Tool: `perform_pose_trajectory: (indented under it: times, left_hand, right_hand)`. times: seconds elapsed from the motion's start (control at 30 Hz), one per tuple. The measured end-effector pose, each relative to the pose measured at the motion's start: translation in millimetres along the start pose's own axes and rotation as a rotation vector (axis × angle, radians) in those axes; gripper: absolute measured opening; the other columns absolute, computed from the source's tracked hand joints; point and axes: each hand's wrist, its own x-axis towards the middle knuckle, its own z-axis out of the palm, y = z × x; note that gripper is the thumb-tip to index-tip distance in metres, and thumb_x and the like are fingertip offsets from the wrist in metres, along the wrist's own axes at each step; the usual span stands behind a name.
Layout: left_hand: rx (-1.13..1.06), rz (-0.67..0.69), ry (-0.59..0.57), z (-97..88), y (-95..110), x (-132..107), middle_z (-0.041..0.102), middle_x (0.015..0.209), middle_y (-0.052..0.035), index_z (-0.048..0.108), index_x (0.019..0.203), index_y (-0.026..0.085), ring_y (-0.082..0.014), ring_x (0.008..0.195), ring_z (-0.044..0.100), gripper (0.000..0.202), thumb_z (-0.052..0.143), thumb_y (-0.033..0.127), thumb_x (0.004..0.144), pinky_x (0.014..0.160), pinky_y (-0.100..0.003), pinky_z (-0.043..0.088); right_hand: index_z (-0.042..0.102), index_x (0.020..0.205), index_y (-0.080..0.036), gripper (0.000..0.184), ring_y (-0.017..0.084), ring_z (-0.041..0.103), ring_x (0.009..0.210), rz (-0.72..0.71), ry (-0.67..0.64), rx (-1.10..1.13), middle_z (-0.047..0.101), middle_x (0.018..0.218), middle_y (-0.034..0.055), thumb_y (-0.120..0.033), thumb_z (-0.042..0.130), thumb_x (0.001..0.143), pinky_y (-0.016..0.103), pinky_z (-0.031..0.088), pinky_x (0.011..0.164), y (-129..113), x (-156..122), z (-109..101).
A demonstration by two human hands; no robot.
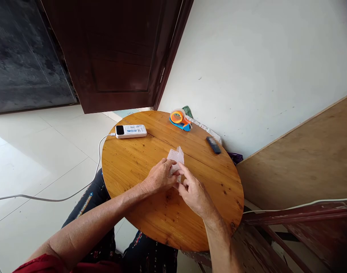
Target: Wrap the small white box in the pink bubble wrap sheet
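A thin, crumpled white sheet [176, 155], tissue or plastic, I cannot tell which, lies near the middle of the round wooden table. My left hand [159, 176] comes in from the left, its fingers bent over the sheet and closed on it. From the lower right, my right hand [195, 194] meets it, thumb and fingers pinching the sheet's near right edge. The fingertips of both hands almost touch, and they cover the sheet's lower part.
On the round table [127, 163], a white device [131, 131] with a plugged-in cable [98, 151] lies at the back left. A tape dispenser [179, 120] stands at the back edge, and a dark, blurred-out object [213, 145] lies at the right. Behind are a wall [247, 68] and a door [119, 57].
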Motion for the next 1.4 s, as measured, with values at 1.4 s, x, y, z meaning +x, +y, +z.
perform_pose_trajectory:
  times: [1.4]
  left_hand:
    - [0.209,0.281,-0.024,5.0,-3.8,-8.0,0.068,0.107,-0.0075,0.064,0.108,0.018,-0.0230,0.098,0.064,0.035,0.050,0.013,0.076,0.090,-0.036,0.055]
  right_hand:
    - [0.064,0.071,-0.019,0.033,0.014,0.053,0.060,0.303,0.227,0.544,0.062,0.063,-0.0024,-0.046,0.078,0.059,0.026,0.042,0.057,62.7,89.4,6.4]
